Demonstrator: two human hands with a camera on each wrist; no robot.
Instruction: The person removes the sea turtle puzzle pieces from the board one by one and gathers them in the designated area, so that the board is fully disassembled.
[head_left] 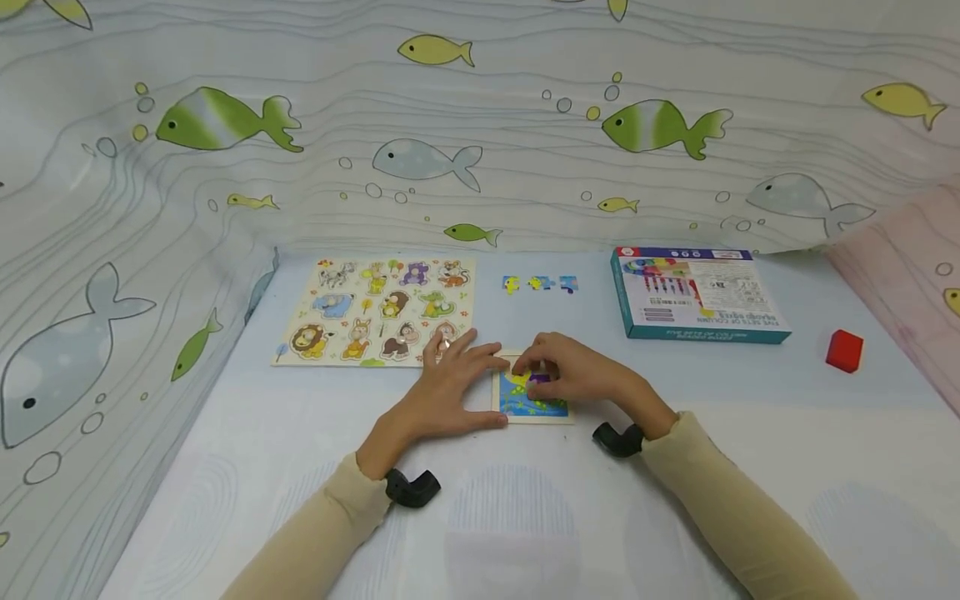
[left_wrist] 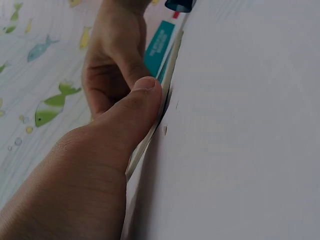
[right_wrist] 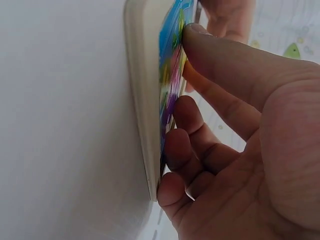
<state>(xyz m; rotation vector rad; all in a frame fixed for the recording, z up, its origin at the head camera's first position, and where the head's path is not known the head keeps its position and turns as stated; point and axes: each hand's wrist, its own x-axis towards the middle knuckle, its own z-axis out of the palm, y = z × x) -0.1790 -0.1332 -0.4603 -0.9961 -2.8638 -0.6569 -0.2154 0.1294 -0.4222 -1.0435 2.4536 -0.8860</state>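
A small jigsaw puzzle (head_left: 534, 408) in a pale wooden frame, its picture blue, yellow, green and purple, lies before the person. At its left side the left hand (head_left: 450, 392) spreads its fingers, with the thumb at the near corner and the index fingertip at the far corner. In the left wrist view that thumb (left_wrist: 145, 95) rests along the frame's edge (left_wrist: 172, 62). Over the puzzle's right part, the right hand (head_left: 573, 368) has curled fingers, and thumb and fingertips meet the picture as if pinching a puzzle piece, largely hidden by the fingers.
Several loose jigsaw pieces (head_left: 542, 283) lie beyond the puzzle. An animal puzzle board (head_left: 378, 312) is at the left, close behind the left hand. A teal-edged box (head_left: 701, 296) lies back right, with a red block (head_left: 844, 351) beyond it. Fish-patterned fabric (head_left: 525, 175) rises behind.
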